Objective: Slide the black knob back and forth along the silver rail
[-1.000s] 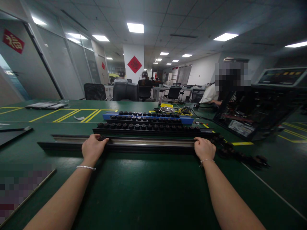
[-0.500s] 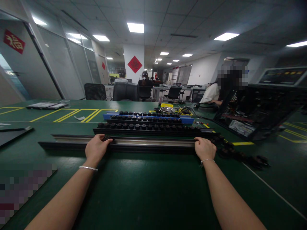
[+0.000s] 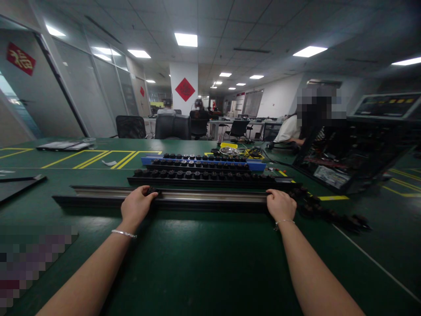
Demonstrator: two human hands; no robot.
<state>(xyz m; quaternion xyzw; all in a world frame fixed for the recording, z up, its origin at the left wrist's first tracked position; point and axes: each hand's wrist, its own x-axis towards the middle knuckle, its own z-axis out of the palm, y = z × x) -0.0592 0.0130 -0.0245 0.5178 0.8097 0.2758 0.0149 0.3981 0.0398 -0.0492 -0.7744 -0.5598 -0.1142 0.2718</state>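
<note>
A long black metal rail (image 3: 210, 197) with a shiny channel lies crosswise on the green table (image 3: 204, 263). My left hand (image 3: 136, 204) is closed on a small black part (image 3: 153, 191) that sits in the channel, left of the middle. At the rail's right end, my right hand (image 3: 281, 205) grips the rail between thumb and fingers. Behind this rail lies another black rail (image 3: 204, 179) bearing a row of small black parts. Farther back is a blue rail (image 3: 256, 165) with similar black parts along it.
Loose black parts (image 3: 348, 220) trail across the table at right. An opened computer case (image 3: 348, 153) stands at the back right, beside a person (image 3: 289, 129). A round metal dish (image 3: 229, 151) and cables (image 3: 253, 152) lie beyond the rails. A dark flat panel (image 3: 19, 184) is at left.
My left hand has slid a little to the right along the rail with the small black part. My right hand and the rail stay in place.
</note>
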